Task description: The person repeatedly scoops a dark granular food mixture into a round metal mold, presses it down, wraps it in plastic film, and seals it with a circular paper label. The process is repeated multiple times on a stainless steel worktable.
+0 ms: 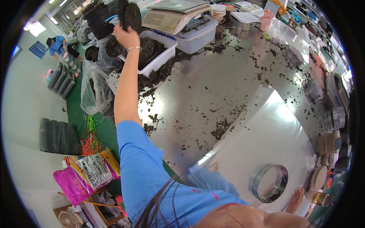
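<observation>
My left hand (128, 38) reaches far out to the upper left, its fingers closed on a dark bundle of what looks like dried seaweed (132, 17). Just beneath it stands a white plastic tub (162, 57) holding more of the dark seaweed (146, 51). Low on the right, my right hand (295, 199) lies with its fingers stretched out beside a metal ring (268, 183). That ring stands on a clear plastic sheet (254, 133) spread over the metal table (201, 87).
Dark crumbs litter the table. A weighing scale (167, 21) sits on a lidded plastic box (195, 40) at the back. Plastic bags (97, 83) hang by the left edge. Round discs and rings (327, 146) line the right side. A person in blue (58, 45) crouches far left.
</observation>
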The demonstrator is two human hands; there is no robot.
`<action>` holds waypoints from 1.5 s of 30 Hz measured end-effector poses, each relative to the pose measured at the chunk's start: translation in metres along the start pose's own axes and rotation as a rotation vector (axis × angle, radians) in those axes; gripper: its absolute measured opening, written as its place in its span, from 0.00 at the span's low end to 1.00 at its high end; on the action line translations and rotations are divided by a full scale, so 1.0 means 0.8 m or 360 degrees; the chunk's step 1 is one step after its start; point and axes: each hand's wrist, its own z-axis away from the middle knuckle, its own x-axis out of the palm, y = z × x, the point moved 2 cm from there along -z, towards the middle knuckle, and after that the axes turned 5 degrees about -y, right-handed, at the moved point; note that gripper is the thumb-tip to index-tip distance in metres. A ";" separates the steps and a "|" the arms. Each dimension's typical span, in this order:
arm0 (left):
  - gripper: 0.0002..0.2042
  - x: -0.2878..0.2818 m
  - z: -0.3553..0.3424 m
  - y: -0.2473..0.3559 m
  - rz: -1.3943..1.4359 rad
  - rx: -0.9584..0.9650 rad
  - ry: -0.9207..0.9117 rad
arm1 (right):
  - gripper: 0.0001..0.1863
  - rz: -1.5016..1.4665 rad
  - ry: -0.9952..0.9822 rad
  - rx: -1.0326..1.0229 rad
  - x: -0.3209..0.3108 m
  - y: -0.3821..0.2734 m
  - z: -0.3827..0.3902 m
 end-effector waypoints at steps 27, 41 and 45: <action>0.46 0.011 0.116 -0.219 -0.0918 -0.0573 -0.2142 | 0.20 -0.0016 -0.0302 0.0047 0.074 0.016 -0.003; 0.16 0.011 0.138 -0.161 -0.1282 0.0336 -0.2020 | 0.22 0.0042 -0.0330 0.0113 0.061 0.042 -0.015; 0.15 0.012 0.141 -0.171 -0.1304 0.0008 -0.1860 | 0.21 0.0057 -0.0405 0.0106 0.072 0.031 -0.022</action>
